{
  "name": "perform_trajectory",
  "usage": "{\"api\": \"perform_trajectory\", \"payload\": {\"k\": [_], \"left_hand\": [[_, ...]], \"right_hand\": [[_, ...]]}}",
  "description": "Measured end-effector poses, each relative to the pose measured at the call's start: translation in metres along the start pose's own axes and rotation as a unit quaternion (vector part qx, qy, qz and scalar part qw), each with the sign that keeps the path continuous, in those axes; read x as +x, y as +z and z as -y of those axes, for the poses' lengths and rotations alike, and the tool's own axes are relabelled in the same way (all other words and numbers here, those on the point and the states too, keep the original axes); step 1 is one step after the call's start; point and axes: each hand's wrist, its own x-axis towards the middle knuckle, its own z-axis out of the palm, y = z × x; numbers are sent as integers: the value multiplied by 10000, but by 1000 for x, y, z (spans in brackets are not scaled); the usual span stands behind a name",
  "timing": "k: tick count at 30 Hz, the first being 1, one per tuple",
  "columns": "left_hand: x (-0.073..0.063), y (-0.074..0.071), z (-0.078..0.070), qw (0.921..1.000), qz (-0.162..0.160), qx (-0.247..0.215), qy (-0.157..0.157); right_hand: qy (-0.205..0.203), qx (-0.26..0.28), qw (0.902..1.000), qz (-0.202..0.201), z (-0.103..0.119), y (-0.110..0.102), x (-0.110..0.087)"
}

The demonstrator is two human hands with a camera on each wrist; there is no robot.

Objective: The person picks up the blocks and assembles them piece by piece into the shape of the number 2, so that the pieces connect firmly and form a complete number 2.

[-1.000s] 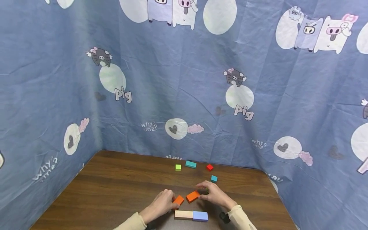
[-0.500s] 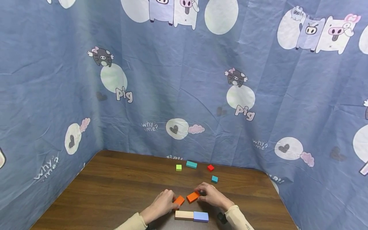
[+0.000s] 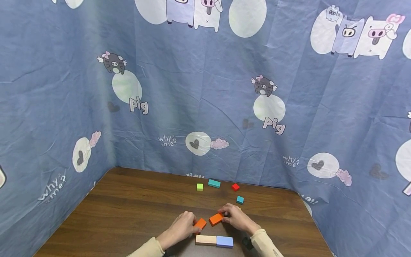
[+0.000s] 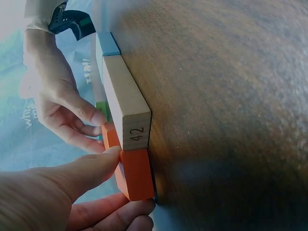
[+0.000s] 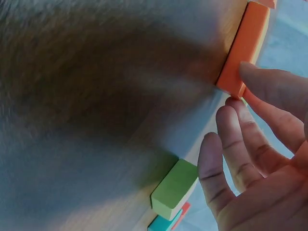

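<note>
My left hand (image 3: 181,227) pinches an orange block (image 3: 200,223) on the table, thumb on one side and fingers on the other. To its right, my right hand (image 3: 237,218) holds the end of a second orange block (image 3: 216,219) between thumb and fingers. A narrow gap separates the two orange blocks, which slant toward each other. In front of them lie a plain wooden block (image 3: 206,240) and a blue block (image 3: 224,241), end to end. The left wrist view shows "42" stamped on the end of the wooden block (image 4: 137,130).
Toward the back of the table (image 3: 138,200) lie a lime block (image 3: 200,187), a long teal block (image 3: 214,183), a red block (image 3: 236,187) and a small teal block (image 3: 240,200). A green block (image 5: 175,187) lies near my right fingers. A blue patterned curtain (image 3: 179,107) stands behind.
My right hand has drawn in slightly leftward, and its fingers have come closer together at the end of the orange block. The left hand has stayed in place.
</note>
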Motion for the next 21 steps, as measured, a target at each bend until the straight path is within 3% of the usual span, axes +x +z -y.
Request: {"api": "perform_trajectory", "payload": {"k": [21], "left_hand": [[1, 0, -1, 10000, -7, 69, 55]], "right_hand": [[-163, -263, 9995, 2, -4, -6, 7]]}}
